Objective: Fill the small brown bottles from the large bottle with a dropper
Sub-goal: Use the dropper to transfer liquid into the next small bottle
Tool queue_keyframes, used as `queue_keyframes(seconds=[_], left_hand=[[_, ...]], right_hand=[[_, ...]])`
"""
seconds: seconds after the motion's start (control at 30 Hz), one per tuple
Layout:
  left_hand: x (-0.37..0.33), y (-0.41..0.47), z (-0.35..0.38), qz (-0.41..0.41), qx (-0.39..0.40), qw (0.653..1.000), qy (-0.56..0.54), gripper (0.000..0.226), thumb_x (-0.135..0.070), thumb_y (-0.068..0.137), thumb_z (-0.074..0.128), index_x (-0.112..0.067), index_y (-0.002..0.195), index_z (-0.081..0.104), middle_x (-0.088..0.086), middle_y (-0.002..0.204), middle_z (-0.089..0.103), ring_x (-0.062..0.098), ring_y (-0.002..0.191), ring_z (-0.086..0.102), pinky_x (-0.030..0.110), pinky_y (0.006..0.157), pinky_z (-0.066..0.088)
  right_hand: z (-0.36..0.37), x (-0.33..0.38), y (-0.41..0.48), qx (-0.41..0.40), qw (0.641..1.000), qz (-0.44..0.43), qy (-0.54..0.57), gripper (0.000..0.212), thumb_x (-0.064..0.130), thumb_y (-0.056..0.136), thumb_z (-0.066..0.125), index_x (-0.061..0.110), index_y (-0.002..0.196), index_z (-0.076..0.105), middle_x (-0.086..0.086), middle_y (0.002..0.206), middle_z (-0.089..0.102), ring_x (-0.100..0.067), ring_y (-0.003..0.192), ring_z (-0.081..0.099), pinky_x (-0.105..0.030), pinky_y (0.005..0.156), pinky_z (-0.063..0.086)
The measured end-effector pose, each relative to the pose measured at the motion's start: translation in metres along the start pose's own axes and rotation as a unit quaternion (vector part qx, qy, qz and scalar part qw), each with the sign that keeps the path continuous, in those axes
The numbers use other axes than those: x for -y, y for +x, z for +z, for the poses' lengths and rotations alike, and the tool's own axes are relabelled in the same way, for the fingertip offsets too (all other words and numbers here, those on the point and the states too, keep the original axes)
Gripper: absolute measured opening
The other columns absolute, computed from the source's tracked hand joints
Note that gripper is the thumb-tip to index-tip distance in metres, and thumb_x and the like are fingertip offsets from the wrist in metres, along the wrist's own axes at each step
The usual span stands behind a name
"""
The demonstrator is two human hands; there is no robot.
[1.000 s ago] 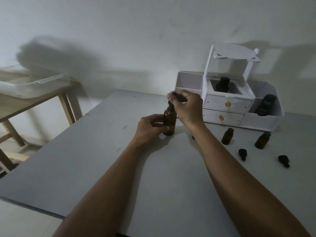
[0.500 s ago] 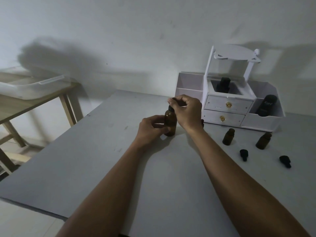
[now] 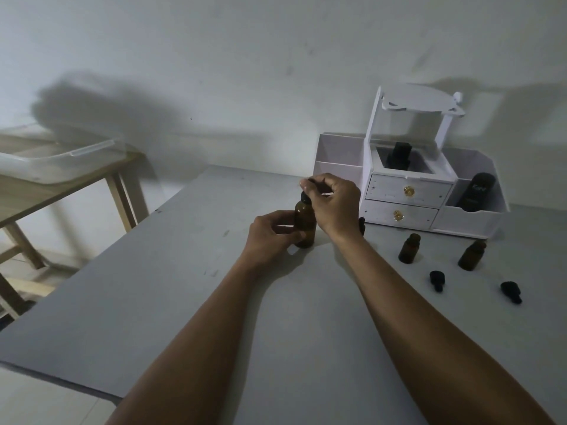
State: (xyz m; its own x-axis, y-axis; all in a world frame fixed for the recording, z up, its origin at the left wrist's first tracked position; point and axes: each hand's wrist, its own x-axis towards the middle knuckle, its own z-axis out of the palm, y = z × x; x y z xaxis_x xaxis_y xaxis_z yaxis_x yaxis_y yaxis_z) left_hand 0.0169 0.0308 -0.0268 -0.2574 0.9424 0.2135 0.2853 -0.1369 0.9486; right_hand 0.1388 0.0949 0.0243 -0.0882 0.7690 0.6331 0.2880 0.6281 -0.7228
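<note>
Large bottle (image 3: pixel 305 225) stands upright on the desk (image 3: pixel 184 302) at the middle of the frame, in the single head view. The left hand (image 3: pixel 270 237) closes its grip round the bottle's lower body and steadies it. The right hand (image 3: pixel 334 207) reaches over from the right, and its grip pinches the black dropper top (image 3: pixel 304 196) at the bottle's neck. Whether that top is screwed tight or loose cannot be told.

Right of centre stand the left small bottle (image 3: pixel 409 249) and the right small bottle (image 3: pixel 471 255), both open and apart from each other. The left cap (image 3: pixel 436 280) and the right cap (image 3: pixel 511 291) lie on the desk just below them. Another small dark thing peeks out behind the right wrist, too hidden to name. A white organizer (image 3: pixel 472 222) sits at the back right against the wall.

The task looks near its start: the small bottles are uncapped and waiting, but the dropper is not yet out. Drawing liquid, filling each bottle and capping appear to remain. Whether the small bottles hold anything cannot be seen.
</note>
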Motion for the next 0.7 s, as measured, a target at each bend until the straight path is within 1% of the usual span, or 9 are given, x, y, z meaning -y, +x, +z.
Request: queue_keyframes(seconds=[0.13,0.2,0.3,0.33,0.47,0.53,0.6,0.63,0.7], left_hand=[[-0.001,-0.002,0.0,-0.003,-0.003,1.0,-0.004,0.045,-0.009,0.08,0.078,-0.018,0.124,0.069,-0.003,0.111,0.074,0.015,0.098,0.071,0.035,0.088,0.057],[-0.001,-0.002,0.0,-0.001,-0.004,1.0,-0.01,0.045,-0.009,0.079,0.077,-0.018,0.122,0.07,-0.005,0.108,0.075,0.013,0.097,0.072,0.034,0.087,0.057],[-0.001,-0.003,0.001,-0.007,-0.006,1.0,-0.008,0.044,-0.009,0.079,0.077,-0.02,0.121,0.071,-0.007,0.107,0.075,0.012,0.096,0.071,0.034,0.088,0.057],[-0.001,-0.004,0.001,-0.008,-0.007,1.0,-0.005,0.044,-0.009,0.079,0.077,-0.021,0.121,0.071,-0.007,0.107,0.074,0.011,0.096,0.071,0.034,0.088,0.057],[0.0,-0.004,0.001,-0.003,-0.018,1.0,0.002,0.05,-0.007,0.077,0.078,-0.021,0.124,0.068,-0.004,0.111,0.074,0.008,0.093,0.072,0.032,0.087,0.058],[0.001,-0.005,0.001,-0.004,-0.032,0.999,0.004,0.056,-0.011,0.077,0.08,-0.021,0.13,0.064,-0.003,0.115,0.07,0.007,0.092,0.071,0.028,0.084,0.057],[-0.001,-0.009,0.0,-0.014,-0.054,0.998,0.003,0.055,-0.015,0.079,0.079,-0.024,0.131,0.063,-0.004,0.114,0.067,0.002,0.092,0.068,0.024,0.08,0.055],[-0.002,-0.011,0.0,-0.018,-0.064,0.998,0.0,0.052,-0.016,0.08,0.079,-0.025,0.13,0.063,-0.005,0.114,0.067,0.001,0.091,0.068,0.025,0.082,0.055],[-0.005,-0.017,-0.001,-0.034,-0.074,0.997,-0.012,0.045,-0.017,0.082,0.078,-0.026,0.125,0.066,-0.002,0.115,0.069,0.007,0.094,0.069,0.033,0.088,0.056]], right_hand=[[-0.003,0.006,0.001,-0.009,1.0,-0.006,0.013,0.018,0.027,0.086,0.075,0.01,0.091,0.077,0.003,0.078,0.074,0.0,0.07,0.066,-0.001,0.067,0.044],[-0.004,0.009,0.004,-0.016,1.0,-0.007,0.018,0.018,0.027,0.085,0.075,0.009,0.09,0.077,0.005,0.077,0.073,0.006,0.067,0.065,-0.002,0.067,0.045],[-0.007,0.013,0.005,-0.031,0.999,-0.011,0.02,0.018,0.027,0.085,0.075,0.01,0.092,0.076,0.011,0.074,0.068,0.015,0.068,0.062,0.0,0.066,0.044],[-0.008,0.015,0.006,-0.034,0.999,-0.013,0.023,0.018,0.027,0.086,0.074,0.011,0.092,0.076,0.011,0.075,0.068,0.014,0.069,0.063,-0.001,0.066,0.046],[-0.013,0.024,0.012,-0.031,0.999,-0.018,0.037,0.02,0.029,0.086,0.073,0.01,0.092,0.076,0.005,0.076,0.074,0.001,0.071,0.068,-0.01,0.07,0.052],[-0.018,0.031,0.017,-0.034,0.998,-0.027,0.041,0.018,0.029,0.087,0.073,0.012,0.092,0.075,0.009,0.074,0.071,0.004,0.072,0.067,-0.006,0.069,0.05],[-0.023,0.04,0.022,-0.043,0.997,-0.037,0.051,0.015,0.027,0.088,0.072,0.013,0.091,0.075,0.01,0.073,0.071,0.003,0.071,0.067,-0.006,0.069,0.05],[-0.027,0.044,0.025,-0.05,0.996,-0.041,0.059,0.014,0.026,0.088,0.072,0.013,0.09,0.075,0.011,0.073,0.071,0.003,0.071,0.067,-0.006,0.069,0.05],[-0.034,0.053,0.029,-0.065,0.994,-0.05,0.073,0.012,0.024,0.088,0.072,0.012,0.09,0.074,0.012,0.073,0.07,0.005,0.071,0.067,-0.006,0.069,0.049]])
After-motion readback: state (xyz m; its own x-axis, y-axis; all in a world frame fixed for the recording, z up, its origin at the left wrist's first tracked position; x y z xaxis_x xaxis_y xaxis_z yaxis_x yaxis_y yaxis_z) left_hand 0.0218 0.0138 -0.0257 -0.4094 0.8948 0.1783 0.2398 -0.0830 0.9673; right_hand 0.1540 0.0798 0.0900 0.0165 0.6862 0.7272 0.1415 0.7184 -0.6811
